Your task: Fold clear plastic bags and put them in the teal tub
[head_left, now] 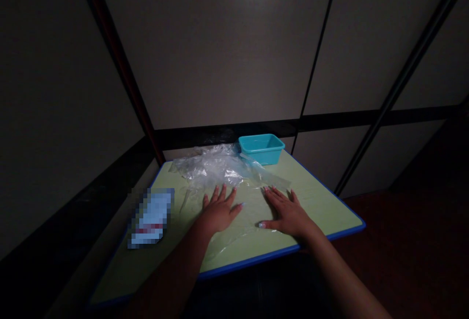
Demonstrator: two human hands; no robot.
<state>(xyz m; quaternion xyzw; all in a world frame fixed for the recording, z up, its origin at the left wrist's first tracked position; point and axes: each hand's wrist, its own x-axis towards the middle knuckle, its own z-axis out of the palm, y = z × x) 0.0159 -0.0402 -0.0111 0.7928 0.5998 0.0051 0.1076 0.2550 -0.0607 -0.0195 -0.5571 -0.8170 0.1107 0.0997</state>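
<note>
Clear crumpled plastic [216,165] lies across the back of the light green table, and a thin transparent part of it spreads toward the front edge. My left hand [220,210] rests flat on this sheet near the middle, fingers spread and pointing away from me. To its right, my right hand [286,211] also lies flat with fingers apart and the thumb pointing left. Neither hand grips anything. Behind my right hand a strip of the plastic reaches toward the right.
A turquoise basket [262,149] stands at the back of the blue-edged table [322,202], touching or very close to the plastic. A blurred-out blue and white packet [152,216] lies at the left. Wall panels [227,50] rise behind the table.
</note>
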